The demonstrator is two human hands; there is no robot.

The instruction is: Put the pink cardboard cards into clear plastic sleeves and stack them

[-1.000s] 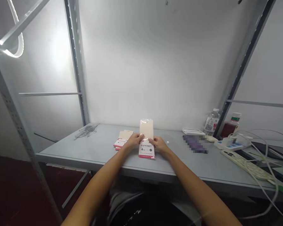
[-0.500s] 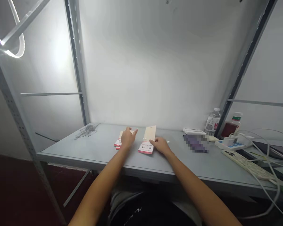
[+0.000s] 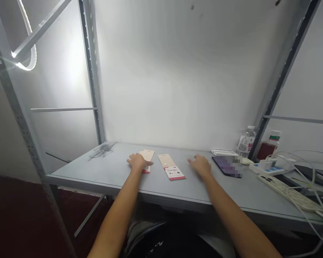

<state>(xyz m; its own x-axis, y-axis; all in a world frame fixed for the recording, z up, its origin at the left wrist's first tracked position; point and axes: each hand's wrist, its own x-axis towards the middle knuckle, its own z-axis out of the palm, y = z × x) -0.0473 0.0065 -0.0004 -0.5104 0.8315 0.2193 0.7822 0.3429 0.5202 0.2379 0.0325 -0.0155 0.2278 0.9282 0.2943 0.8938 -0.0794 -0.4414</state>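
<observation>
Ruler-set packet (image 3: 171,167) lying flat and unheld, open left hand (image 3: 136,162) resting on a packet pile (image 3: 148,156) at nine o'clock, open right hand (image 3: 200,165) empty at three o'clock.

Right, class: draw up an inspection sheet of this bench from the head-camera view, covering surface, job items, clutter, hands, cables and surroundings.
surface: grey table, scribbled mark at far left.
job's things: stack of cream packets; single packet, red-edged label.
clutter: water bottle, red-filled bottle, blurred dark device.
hands: left hand open on the stack; right hand open, holding nothing.
cables: power strip, tangled white leads.
surroundings: white wall, metal shelving upright, strip light.
</observation>
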